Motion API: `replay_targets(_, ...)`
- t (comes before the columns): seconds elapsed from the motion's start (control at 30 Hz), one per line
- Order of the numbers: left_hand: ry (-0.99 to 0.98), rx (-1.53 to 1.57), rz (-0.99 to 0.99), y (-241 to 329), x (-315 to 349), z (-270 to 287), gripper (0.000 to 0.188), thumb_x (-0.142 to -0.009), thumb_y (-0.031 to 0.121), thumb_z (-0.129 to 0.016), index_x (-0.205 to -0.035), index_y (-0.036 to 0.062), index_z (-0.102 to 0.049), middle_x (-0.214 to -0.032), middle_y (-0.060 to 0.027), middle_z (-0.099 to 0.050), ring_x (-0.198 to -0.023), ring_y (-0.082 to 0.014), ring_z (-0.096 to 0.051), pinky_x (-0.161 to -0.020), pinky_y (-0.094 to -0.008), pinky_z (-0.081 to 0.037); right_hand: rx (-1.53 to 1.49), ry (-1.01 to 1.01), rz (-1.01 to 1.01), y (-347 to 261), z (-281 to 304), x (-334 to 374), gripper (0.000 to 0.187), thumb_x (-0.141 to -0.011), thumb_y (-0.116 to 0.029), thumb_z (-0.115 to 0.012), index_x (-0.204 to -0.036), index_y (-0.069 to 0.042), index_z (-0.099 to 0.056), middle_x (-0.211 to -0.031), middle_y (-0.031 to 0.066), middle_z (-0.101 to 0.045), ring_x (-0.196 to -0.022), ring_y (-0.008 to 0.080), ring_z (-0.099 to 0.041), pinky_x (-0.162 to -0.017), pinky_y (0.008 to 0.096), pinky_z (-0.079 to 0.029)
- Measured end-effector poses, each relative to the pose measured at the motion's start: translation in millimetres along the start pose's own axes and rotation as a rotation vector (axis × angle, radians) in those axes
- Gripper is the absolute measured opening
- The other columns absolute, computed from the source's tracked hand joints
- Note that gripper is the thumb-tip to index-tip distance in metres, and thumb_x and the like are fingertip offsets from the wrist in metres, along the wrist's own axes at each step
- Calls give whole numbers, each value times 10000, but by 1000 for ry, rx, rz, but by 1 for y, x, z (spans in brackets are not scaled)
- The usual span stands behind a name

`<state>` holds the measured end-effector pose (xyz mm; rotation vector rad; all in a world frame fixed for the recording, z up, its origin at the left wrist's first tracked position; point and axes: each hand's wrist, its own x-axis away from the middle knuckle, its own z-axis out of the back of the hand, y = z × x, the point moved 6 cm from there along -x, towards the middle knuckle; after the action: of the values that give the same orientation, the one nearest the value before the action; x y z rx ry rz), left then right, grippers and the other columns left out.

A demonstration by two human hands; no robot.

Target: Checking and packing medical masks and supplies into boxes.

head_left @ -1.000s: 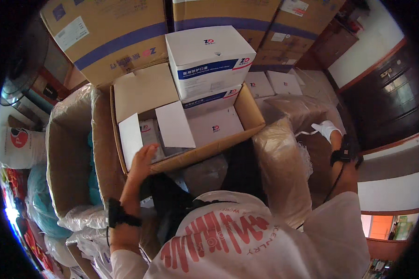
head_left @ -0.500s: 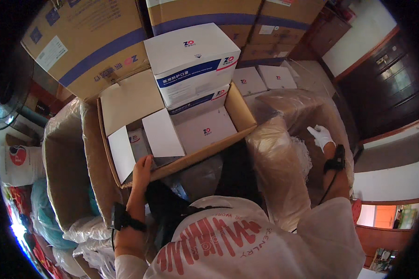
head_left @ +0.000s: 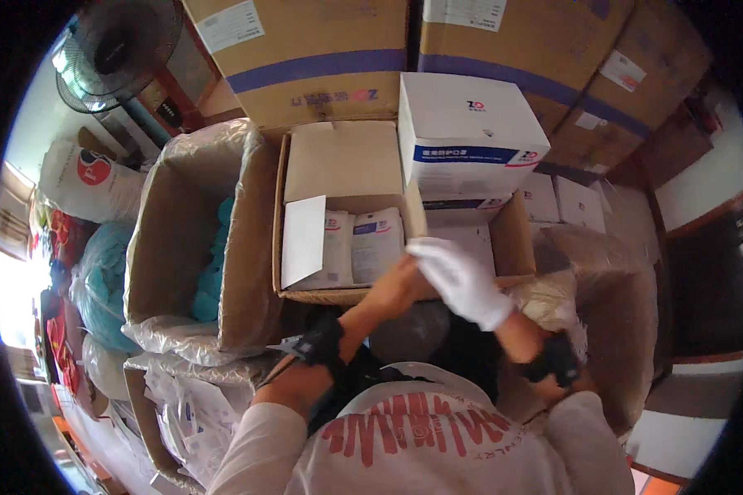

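Note:
My bare left hand (head_left: 398, 287) is at the front edge of a brown carton (head_left: 322, 294), its fingertips partly behind my other hand. My right hand (head_left: 462, 285), in a white glove, crosses over beside it and is smeared by motion. Just beyond both hands stands a blurred flap (head_left: 415, 221) of an open white box. Inside that box lie white packets (head_left: 377, 245) with printed labels, and its left flap (head_left: 303, 242) is folded out. Whether either hand grips the flap, I cannot tell. To the right, a closed white and blue box (head_left: 470, 124) sits on another in the carton.
Left is a lined carton (head_left: 252, 247) with turquoise things inside; below it, another carton (head_left: 198, 371) holds clear plastic. A plastic-lined carton (head_left: 619, 330) stands at right. Large brown cartons (head_left: 305, 49) line the back. A fan (head_left: 115, 49) is at far left.
My gloved right hand has come from over the right carton to the carton's front, next to my left hand. The left hand has shifted right along the edge. The view has turned left.

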<state>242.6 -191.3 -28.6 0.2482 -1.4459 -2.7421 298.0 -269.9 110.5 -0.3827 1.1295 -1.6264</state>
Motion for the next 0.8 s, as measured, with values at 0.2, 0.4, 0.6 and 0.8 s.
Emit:
replay_targets(0.2,-284,50,11,40,-2,7,321,-785,178,-490,-1082,65,-532,-1153,-209,-506,-1035,-367,-495,-907,-429,-372,162,-262,-153,131,-123,-59,339,-921,-216,-390,-1192,-34,-479,-1199,84,-502,-1200,215,-375,-983,298,-318)
replay_targets(0.4,219,-161,475,-44,66,91,227,-818,139,-491,-1023,90,-576,-1264,-260,-392,-1086,-387,-464,-866,-426,-407,61,-385,-533,166,-166,-66,321,-863,-253,-436,-1072,-38,-552,-1032,153,-599,-1009,301,-536,-797,354,-432)
replay_targets(0.6,717,-250,480,-64,100,157,353,-821,119,-479,-1167,49,-475,-1269,-266,-383,-1207,-393,-334,-996,-398,-287,-210,-284,-686,180,-213,-57,369,-837,-257,-495,-1103,-4,-531,-1055,156,-584,-971,255,-545,-829,325,-408)
replay_targets(0.8,556,-4,914,-113,113,134,405,-875,286,-437,-1222,76,-438,-1255,-239,-419,-1149,-394,-412,-958,-400,-337,-262,-113,-722,173,-218,-60,372,-818,-253,-538,-1084,6,-528,-998,178,-601,-915,268,-571,-789,335,-423)
